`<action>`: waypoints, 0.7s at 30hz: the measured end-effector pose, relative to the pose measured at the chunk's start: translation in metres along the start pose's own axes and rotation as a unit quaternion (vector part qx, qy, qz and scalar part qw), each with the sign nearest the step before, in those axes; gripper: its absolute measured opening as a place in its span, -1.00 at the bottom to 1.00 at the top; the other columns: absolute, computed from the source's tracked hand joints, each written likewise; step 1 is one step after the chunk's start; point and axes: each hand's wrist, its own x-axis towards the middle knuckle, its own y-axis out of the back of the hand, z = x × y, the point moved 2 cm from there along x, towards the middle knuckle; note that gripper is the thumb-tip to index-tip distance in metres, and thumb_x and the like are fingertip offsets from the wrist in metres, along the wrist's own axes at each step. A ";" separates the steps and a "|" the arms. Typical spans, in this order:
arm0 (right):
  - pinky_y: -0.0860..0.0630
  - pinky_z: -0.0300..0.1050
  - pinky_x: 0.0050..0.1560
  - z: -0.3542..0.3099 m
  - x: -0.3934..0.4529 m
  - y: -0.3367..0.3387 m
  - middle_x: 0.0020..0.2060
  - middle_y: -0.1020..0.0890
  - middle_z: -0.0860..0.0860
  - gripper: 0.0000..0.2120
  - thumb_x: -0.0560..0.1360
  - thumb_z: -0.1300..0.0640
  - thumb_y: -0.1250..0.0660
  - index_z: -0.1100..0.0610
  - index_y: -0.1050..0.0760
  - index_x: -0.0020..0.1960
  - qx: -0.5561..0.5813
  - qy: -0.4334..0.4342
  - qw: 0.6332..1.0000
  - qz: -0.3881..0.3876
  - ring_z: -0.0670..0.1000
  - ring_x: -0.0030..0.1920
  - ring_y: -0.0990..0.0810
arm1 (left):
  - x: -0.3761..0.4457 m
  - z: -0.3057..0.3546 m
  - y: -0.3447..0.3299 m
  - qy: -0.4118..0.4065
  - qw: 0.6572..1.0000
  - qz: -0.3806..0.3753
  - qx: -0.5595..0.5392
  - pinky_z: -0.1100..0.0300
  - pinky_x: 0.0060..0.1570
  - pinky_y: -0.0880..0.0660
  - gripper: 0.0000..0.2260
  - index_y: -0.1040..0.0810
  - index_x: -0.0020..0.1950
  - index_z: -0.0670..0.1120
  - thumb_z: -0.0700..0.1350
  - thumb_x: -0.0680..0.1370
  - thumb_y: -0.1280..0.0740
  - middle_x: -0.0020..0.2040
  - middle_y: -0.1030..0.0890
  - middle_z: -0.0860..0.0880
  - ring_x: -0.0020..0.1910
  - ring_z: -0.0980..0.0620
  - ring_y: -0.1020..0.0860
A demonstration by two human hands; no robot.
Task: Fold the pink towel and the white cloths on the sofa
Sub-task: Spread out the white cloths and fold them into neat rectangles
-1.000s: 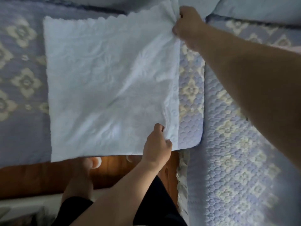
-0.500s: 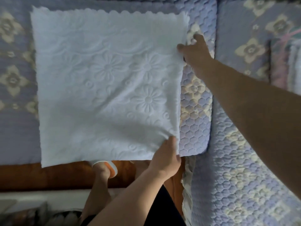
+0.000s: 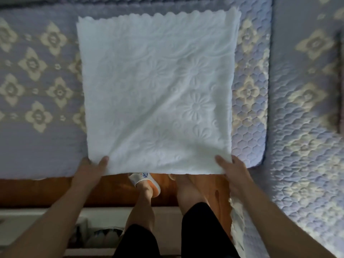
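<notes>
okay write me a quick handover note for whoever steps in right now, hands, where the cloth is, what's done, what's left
Left hand pinches the near left corner of the white cloth; right hand pinches the near right corner.
The cloth lies spread flat on the sofa cushion, its near edge hanging over the front.
Done: cloth laid out square.
Left: no fold shows in it yet. Probably lift the near edge to the scalloped far edge. No pink towel or other cloths in view.

White embossed cloth (image 3: pixel 158 90) flat on sofa (image 3: pixel 37 146)
</notes>
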 end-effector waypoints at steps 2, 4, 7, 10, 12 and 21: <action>-0.68 0.03 0.01 -0.002 -0.006 0.009 0.09 -0.72 0.14 -0.66 0.54 0.13 -0.45 0.21 -0.55 0.28 0.136 -0.020 0.989 -0.061 0.16 0.08 -0.72 | 0.006 0.001 0.003 -0.011 0.995 -0.083 -0.055 0.06 -0.04 -0.53 -0.52 -0.49 0.33 -0.22 0.06 0.55 -0.44 0.17 -0.62 -0.18 0.04 -0.13 -0.61; -0.67 -0.07 -0.01 -0.002 -0.015 0.015 0.16 -0.70 0.13 -0.70 0.58 0.18 -0.38 0.23 -0.54 0.29 0.201 -0.021 0.975 -0.095 0.11 0.15 -0.69 | 0.008 -0.005 0.007 0.015 0.984 -0.143 -0.109 0.15 -0.20 -0.53 -0.64 -0.56 0.21 -0.20 0.03 0.55 -0.44 0.01 -0.65 -0.12 -0.09 -0.05 -0.63; -0.66 -0.05 0.09 0.004 -0.022 0.013 0.23 -0.66 0.12 -0.66 0.57 0.19 -0.36 0.21 -0.51 0.33 0.204 -0.042 0.972 -0.110 0.13 0.24 -0.64 | 0.016 -0.029 0.011 0.056 0.926 -0.228 -0.295 0.06 -0.05 -0.61 -0.63 -0.57 0.31 -0.17 -0.07 0.54 -0.42 0.17 -0.68 -0.13 0.09 -0.09 -0.68; -0.62 -0.06 -0.06 0.010 -0.031 0.003 0.14 -0.67 0.10 -0.73 0.55 0.18 -0.41 0.17 -0.54 0.24 0.120 -0.059 0.990 -0.035 0.07 0.11 -0.64 | 0.009 -0.045 0.014 0.077 0.855 -0.267 -0.438 -0.02 0.14 -0.62 -0.63 -0.53 0.37 -0.11 -0.22 0.56 -0.37 0.24 -0.66 -0.07 0.22 -0.07 -0.63; -0.57 -0.08 -0.11 0.014 -0.039 -0.001 0.10 -0.65 0.10 -0.71 0.55 0.19 -0.43 0.19 -0.53 0.26 0.101 -0.056 0.993 0.013 0.06 0.06 -0.62 | 0.004 -0.054 0.014 0.061 0.872 -0.255 -0.413 -0.04 0.14 -0.60 -0.66 -0.52 0.36 -0.14 -0.28 0.57 -0.35 0.25 -0.65 -0.10 0.25 -0.12 -0.61; -0.54 -0.22 -0.52 -0.014 -0.103 -0.008 -0.04 -0.58 0.17 -0.78 0.57 0.32 -0.36 0.26 -0.49 0.20 0.090 -0.074 0.990 0.083 0.10 -0.16 -0.57 | -0.037 -0.015 0.072 -0.003 0.937 -0.148 -0.316 -0.02 -0.19 -0.61 -0.47 -0.30 0.51 0.08 -0.32 0.61 -0.26 0.03 -0.58 -0.14 -0.14 -0.21 -0.63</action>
